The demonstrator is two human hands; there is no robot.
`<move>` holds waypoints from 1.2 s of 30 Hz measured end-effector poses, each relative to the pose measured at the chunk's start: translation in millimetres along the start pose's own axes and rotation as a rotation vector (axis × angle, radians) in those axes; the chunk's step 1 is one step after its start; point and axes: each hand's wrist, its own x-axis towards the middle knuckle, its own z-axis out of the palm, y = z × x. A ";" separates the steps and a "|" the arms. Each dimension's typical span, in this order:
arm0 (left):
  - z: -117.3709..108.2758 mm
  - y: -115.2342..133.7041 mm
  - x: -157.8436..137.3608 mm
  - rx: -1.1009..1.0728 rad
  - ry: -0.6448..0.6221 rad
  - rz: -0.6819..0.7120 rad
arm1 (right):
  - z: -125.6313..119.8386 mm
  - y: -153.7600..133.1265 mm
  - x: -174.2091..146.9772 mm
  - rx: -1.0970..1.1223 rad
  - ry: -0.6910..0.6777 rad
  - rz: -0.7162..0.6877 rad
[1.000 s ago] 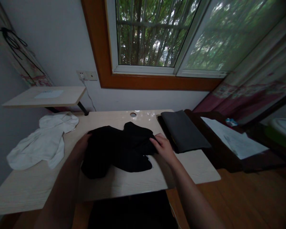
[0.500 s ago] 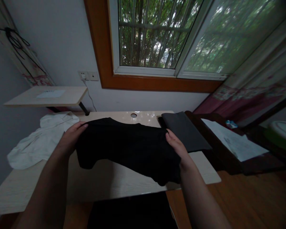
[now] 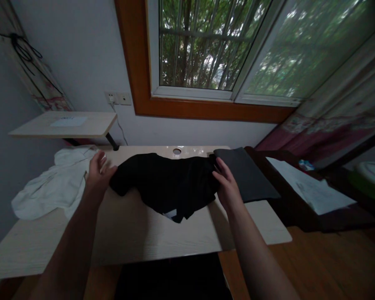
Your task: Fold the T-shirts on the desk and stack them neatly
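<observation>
A dark black garment (image 3: 165,175), bunched lengthwise, lies across the middle of the pale desk (image 3: 121,233); its exact cut is hard to read in the dim light. A small white label (image 3: 170,214) shows at its lower edge. At the garment's left end is my left hand (image 3: 98,175), fingers apart, with the thumb tip by the cloth. My right hand (image 3: 226,181) is at the opposite end, open, its fingers spread along the cloth's edge. To the left of my left hand lies a crumpled white garment (image 3: 54,183).
A raised wooden shelf (image 3: 65,125) holding a paper slip stands at the back left. On the desk's right side rests a dark grey folder-like sheet (image 3: 245,175). Farther right, a dark brown surface carries white paper (image 3: 309,187). A window (image 3: 212,46) is above the desk.
The black garment has gone from being held stretched between both hands to lying on the desk. Both hands' fingers have opened, and the white label has come into view.
</observation>
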 end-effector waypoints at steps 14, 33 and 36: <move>59.4 -8.8 -87.1 0.755 -0.784 0.412 | 5.6 24.6 -34.4 -0.573 -0.672 0.038; -24.6 70.9 -21.5 0.264 -0.864 -0.241 | 33.3 -42.5 -6.3 -0.511 -0.348 -0.284; -20.6 80.6 -5.4 0.347 -0.740 -0.096 | 47.1 -48.5 0.3 -0.535 -0.236 -0.392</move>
